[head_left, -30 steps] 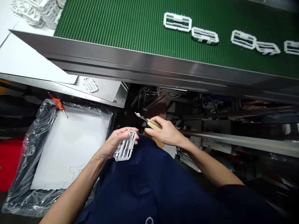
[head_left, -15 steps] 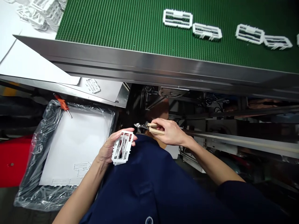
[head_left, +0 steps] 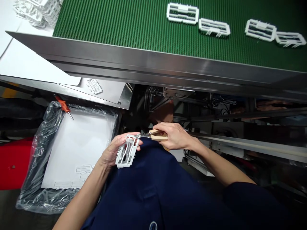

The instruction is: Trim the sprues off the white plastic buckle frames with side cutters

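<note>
My left hand [head_left: 112, 150] is closed around white plastic frames [head_left: 127, 151], at least two of them, one over another, tilted in front of the dark blue clothing. My right hand [head_left: 174, 135] grips cutting pliers [head_left: 158, 135] by their beige handles. The metal jaws point left and meet the upper right corner of the held frames, beside the left fingertips. Whether the jaws are closed on the plastic is too small to tell.
Behind a metal rail [head_left: 144, 59], several white frames [head_left: 182, 13] lie on a green ribbed conveyor [head_left: 115, 25]. At left are a plastic-lined bin [head_left: 35, 188], an orange-handled tool [head_left: 63, 105] on its edge, a red surface [head_left: 14, 166] and stacked white parts [head_left: 45, 12].
The pliers have moved slightly left and down, and their jaws now reach the corner of the held frames. On the conveyor, the frames appear shifted a little up and right in view.
</note>
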A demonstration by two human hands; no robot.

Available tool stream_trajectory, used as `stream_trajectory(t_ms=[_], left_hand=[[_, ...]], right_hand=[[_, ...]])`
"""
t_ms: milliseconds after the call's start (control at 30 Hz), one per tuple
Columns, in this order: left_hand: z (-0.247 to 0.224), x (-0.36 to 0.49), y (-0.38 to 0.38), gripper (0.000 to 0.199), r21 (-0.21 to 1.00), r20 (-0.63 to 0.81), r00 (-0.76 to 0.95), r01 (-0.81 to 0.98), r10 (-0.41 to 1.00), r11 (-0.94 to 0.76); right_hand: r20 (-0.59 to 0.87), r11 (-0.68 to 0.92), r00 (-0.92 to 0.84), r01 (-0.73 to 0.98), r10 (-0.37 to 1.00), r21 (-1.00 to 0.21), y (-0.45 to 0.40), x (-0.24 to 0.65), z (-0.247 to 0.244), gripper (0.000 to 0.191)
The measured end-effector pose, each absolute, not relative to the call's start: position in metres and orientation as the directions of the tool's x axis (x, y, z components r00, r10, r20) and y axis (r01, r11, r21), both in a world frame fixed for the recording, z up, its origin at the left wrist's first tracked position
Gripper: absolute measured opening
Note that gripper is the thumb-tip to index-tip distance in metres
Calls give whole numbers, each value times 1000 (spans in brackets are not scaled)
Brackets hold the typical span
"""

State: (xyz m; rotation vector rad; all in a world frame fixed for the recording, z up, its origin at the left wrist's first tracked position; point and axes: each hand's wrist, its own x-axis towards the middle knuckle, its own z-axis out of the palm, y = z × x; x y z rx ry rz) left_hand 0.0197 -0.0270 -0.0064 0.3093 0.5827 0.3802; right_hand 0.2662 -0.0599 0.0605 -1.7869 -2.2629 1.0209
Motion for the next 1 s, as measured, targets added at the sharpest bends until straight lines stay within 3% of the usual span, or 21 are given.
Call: stream_trajectory(t_ms=[300,433,633,800,1000], left_hand=[[-6,20,-25,48,385,-475,766,-263,434,885],[-9,22,-24,47,361,-465,763,-298,448,884],[-11,26,-16,40,336,-516,658,-433,548,836],[-11,30,-8,42,367,-557,580,-470,594,803],[-13,30,-7,40,378,-553,563,-487,614,787]], right_hand=[[-260,134,-303,846,917,-516,-59,266,58,19],[-316,-23,-228,778,921,-628,-59,263,51,17],[-443,-388,10,501,896,-774,-62,250,37,23],[-510,-475,-48,298,859,-828,-69,231,32,22],[-503,-477,-6,310,864,-823,-74,217,34,20]])
